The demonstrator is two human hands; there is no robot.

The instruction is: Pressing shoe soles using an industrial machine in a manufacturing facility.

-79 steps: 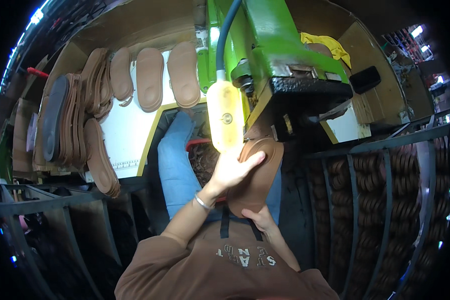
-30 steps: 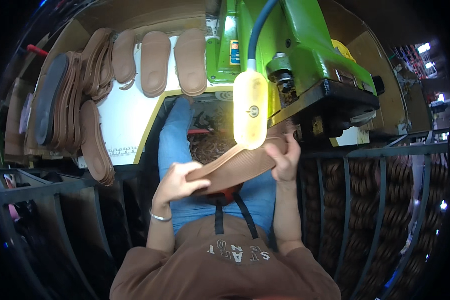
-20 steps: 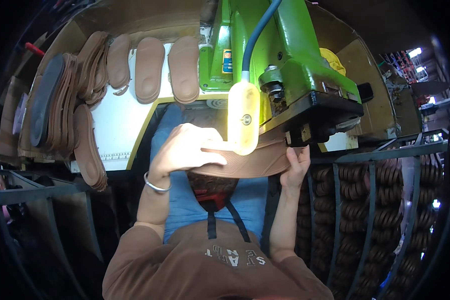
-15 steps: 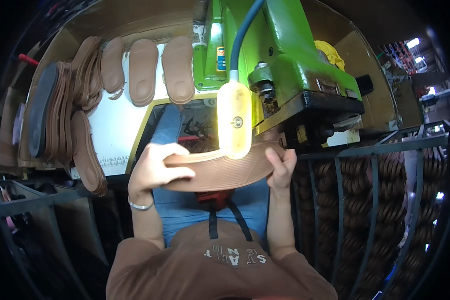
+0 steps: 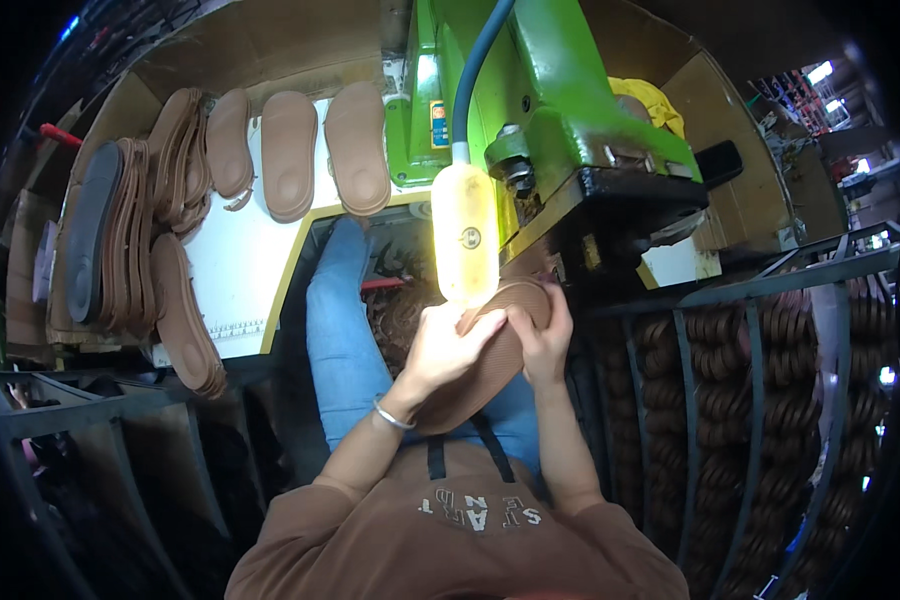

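Observation:
Both hands hold a brown shoe sole (image 5: 473,388), slanted with its ribbed face up, close to the machine's working head. My left hand (image 5: 442,352), a band at its wrist, grips the sole's left edge with the thumb on top. My right hand (image 5: 544,342) pinches its far right part, thumb and fingers round the rim. Just beyond the hands is a green machine (image 5: 560,120) with a dark lower head (image 5: 610,215). A glowing yellow lamp (image 5: 466,240) on a blue-grey hose hangs in front and hides part of the sole's far end.
Several brown soles (image 5: 288,155) lie on the white tabletop (image 5: 232,255), with stacks (image 5: 125,240) and a grey sole (image 5: 94,235) at the left. Metal racks stand either side; the right rack (image 5: 682,400) holds many brown soles. A yellow cloth (image 5: 650,108) lies behind the machine.
The sole has swung from lying crosswise to slanting, and its ribbed face shows more. My left hand has moved right, close to my right hand. The view has shifted slightly.

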